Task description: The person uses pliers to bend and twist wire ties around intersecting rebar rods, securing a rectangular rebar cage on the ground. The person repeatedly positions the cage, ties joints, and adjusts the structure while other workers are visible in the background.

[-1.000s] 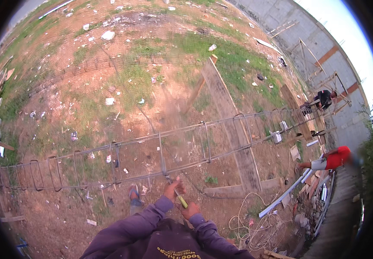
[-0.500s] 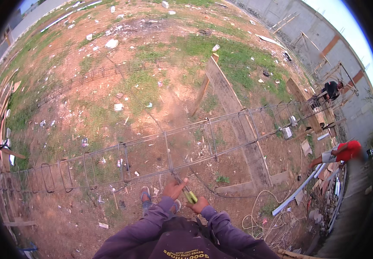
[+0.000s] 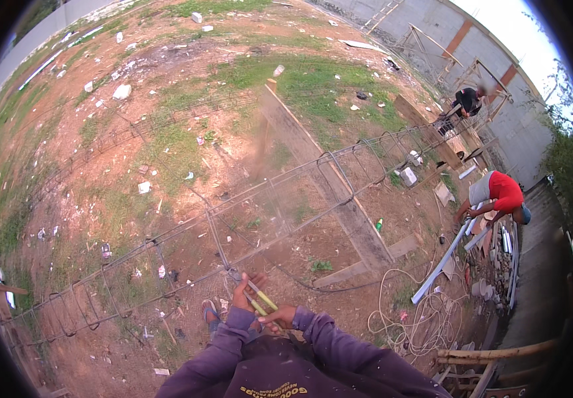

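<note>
A long rebar cage (image 3: 280,229) of thin bars and square stirrups runs across in front of me at waist height. My right hand (image 3: 278,316) is closed on the lower ends of the yellow-green handles of pincers (image 3: 264,298). The handles stand apart, and the tool's head points up to the cage's near bar, beside a stirrup corner. My left hand (image 3: 245,289) is beside the tool's head, just under that bar, with its fingers stretched out and apart from the thumb. Any tie wire at the joint is too small to make out.
A wide plank (image 3: 323,179) slopes under the cage. At right a person in a red shirt (image 3: 504,192) bends over long pale pipes (image 3: 442,262); another person (image 3: 467,103) crouches at the cage's far end. A tangled rope (image 3: 402,315) lies on the ground at right.
My view has turned rightward. The pincers' handles have spread apart, and my left fingers have stretched out. The person in red has bent down to the pipes.
</note>
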{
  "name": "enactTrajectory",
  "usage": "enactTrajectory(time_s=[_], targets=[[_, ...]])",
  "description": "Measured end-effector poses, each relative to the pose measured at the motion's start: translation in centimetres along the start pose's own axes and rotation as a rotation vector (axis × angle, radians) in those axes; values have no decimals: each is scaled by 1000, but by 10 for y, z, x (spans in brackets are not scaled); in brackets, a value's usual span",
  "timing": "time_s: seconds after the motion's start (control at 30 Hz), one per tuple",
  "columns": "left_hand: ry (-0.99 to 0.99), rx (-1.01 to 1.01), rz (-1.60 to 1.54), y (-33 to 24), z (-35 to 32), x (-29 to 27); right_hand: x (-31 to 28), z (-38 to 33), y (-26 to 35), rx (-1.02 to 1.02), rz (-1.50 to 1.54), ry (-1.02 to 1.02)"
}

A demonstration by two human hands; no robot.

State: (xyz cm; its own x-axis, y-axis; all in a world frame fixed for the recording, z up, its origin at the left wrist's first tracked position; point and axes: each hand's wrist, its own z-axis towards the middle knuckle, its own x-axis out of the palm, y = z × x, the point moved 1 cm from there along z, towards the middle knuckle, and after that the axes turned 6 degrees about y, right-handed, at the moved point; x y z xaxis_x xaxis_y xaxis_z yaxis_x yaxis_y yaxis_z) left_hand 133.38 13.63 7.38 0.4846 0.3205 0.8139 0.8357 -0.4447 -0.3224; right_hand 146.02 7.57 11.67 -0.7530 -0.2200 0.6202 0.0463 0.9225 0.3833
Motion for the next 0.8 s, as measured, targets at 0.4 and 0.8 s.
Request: enactTrajectory(time_s=[0.4, 0.8], targets=[[-282, -79, 365, -2, -7, 29, -14, 10, -8, 11, -606, -436], [-473, 251, 1045, 16, 15, -35, -18, 26, -22, -262, -806, -516]])
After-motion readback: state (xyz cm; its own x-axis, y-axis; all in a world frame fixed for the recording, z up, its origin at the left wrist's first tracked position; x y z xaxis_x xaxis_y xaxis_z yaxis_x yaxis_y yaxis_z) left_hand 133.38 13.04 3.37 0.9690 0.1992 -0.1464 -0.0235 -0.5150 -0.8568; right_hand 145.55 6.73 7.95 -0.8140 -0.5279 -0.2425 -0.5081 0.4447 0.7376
